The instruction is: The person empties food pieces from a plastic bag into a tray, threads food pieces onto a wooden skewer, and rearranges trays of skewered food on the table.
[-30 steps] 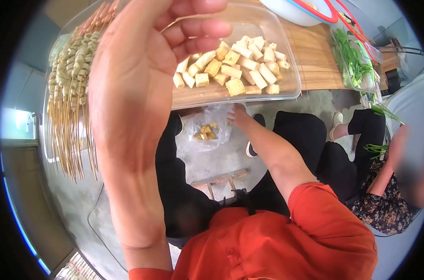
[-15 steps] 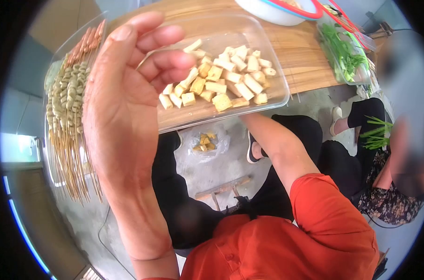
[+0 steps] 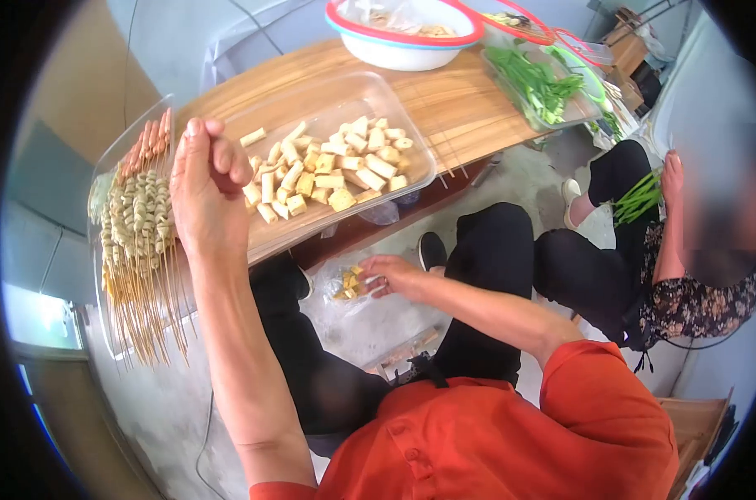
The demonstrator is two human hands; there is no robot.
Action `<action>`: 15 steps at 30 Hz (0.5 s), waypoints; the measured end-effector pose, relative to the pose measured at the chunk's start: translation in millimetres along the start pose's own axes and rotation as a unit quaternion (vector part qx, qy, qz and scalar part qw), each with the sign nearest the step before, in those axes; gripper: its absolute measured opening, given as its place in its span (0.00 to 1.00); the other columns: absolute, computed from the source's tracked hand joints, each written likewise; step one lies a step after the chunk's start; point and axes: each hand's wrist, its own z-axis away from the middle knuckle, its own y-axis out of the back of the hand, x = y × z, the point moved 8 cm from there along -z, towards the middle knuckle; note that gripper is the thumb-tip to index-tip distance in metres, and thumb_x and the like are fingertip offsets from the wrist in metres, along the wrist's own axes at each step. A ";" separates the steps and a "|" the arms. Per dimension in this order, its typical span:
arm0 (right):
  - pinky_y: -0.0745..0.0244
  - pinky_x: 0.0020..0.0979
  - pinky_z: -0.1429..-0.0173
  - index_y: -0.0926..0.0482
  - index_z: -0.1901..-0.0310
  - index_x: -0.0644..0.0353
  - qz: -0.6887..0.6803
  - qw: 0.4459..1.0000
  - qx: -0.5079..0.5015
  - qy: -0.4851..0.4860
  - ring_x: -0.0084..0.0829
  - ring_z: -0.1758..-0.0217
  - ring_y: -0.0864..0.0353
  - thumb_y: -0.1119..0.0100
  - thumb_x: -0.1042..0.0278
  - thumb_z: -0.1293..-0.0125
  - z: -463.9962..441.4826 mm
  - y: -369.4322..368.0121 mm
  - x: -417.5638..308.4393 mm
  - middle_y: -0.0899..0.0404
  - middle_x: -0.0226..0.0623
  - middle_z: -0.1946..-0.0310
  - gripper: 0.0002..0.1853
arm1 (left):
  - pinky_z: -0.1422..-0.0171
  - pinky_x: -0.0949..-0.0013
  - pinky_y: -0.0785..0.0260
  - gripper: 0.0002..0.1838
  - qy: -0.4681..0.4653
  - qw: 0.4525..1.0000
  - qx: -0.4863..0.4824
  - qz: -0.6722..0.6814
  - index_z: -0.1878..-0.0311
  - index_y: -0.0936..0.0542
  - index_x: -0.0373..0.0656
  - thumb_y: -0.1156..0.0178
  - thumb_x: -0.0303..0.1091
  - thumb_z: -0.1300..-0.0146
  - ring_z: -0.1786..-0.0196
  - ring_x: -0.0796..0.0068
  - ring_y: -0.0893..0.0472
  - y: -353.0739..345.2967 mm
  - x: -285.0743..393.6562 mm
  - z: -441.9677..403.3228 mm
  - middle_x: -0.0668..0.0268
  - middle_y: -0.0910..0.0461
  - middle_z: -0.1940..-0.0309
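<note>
Right hand down at the bag, left hand up beside the tub

A person in a red shirt (image 3: 486,442) sits at a wooden table (image 3: 461,108). The left hand (image 3: 211,187) is raised at the near left corner of a clear tub (image 3: 353,92), its fingers curled in toward the palm; whether they grip anything, one cannot tell. The tub sits on the table and holds pale chunks (image 3: 380,167) with yellow cubes (image 3: 340,200) among them. The right hand (image 3: 394,277) is low between the legs, right at a thin plastic bag (image 3: 328,292) with yellow pieces (image 3: 349,283) in it. Its fingers are bent toward these pieces (it is impossible to tell whether they pinch one).

Left of the tub, loaded skewers (image 3: 144,208) lie side by side in a clear tray, their bare stick ends pointing toward the person. Behind the tub stands a white bowl (image 3: 394,58) with a red rim, and to its right a clear box holds leafy greens (image 3: 544,87). At the far right, another person in a floral top (image 3: 703,308) holds green stems (image 3: 638,198) in one hand (image 3: 672,175).
</note>
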 end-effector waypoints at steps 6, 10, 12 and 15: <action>0.24 0.29 0.53 0.26 0.43 0.59 -0.077 0.968 -0.121 0.206 0.31 0.55 0.16 0.52 0.56 0.25 97.0 -52.3 -109.7 0.18 0.39 0.54 0.18 | 0.71 0.73 0.40 0.20 -0.104 0.897 -0.010 -0.429 0.76 0.26 0.42 0.47 0.41 0.27 0.78 0.83 0.32 -52.6 -31.1 44.3 0.71 0.28 0.82; 0.24 0.31 0.49 0.29 0.40 0.58 -0.338 0.862 -0.222 0.304 0.33 0.45 0.21 0.52 0.54 0.26 131.2 -59.6 -176.8 0.22 0.42 0.46 0.21 | 0.51 0.57 0.29 0.05 -0.421 0.685 -0.331 -0.494 0.64 0.21 0.44 0.41 0.32 0.43 0.60 0.56 0.22 -154.6 -80.6 132.8 0.62 0.23 0.67; 0.28 0.36 0.36 0.30 0.37 0.60 -0.315 0.790 -0.361 0.382 0.37 0.39 0.25 0.56 0.56 0.24 148.0 -71.5 -172.6 0.26 0.45 0.41 0.22 | 0.50 0.55 0.31 0.10 -0.501 0.583 -0.401 -0.499 0.62 0.21 0.44 0.41 0.39 0.41 0.61 0.57 0.23 -182.8 -77.7 161.1 0.62 0.24 0.67; 0.30 0.37 0.36 0.31 0.37 0.57 -0.055 0.796 -0.257 0.545 0.37 0.38 0.28 0.52 0.57 0.27 201.6 -74.2 -160.4 0.27 0.41 0.40 0.21 | 0.58 0.63 0.34 0.19 -0.482 0.549 -0.484 -0.481 0.61 0.22 0.45 0.44 0.53 0.40 0.66 0.66 0.25 -189.8 -70.0 183.0 0.65 0.26 0.66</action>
